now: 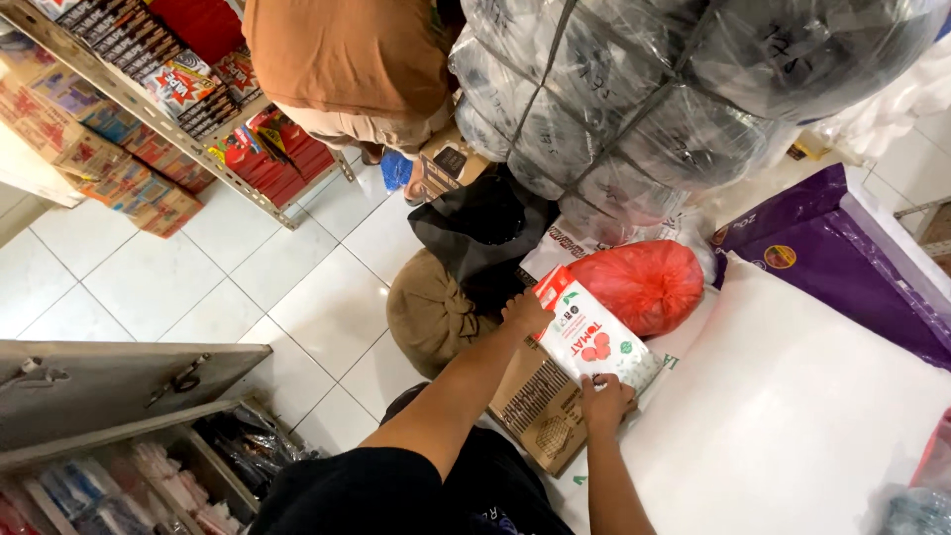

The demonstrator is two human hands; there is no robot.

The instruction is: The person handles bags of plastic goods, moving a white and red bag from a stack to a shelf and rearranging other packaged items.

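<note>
My left hand (pixel 525 313) grips the top of a white packet (pixel 592 340), my right hand (pixel 604 401) its bottom, beside a red bag (pixel 649 284) and above a cardboard box (pixel 540 406).

White tiled floor (pixel 198 277) with a tied brown sack (pixel 428 309) sitting right on it, black bag (pixel 482 233) beside, metal shelf rack (pixel 248 193) standing further back.

Red bag (pixel 644 284) beside, white sack (pixel 792 416) bare
</note>
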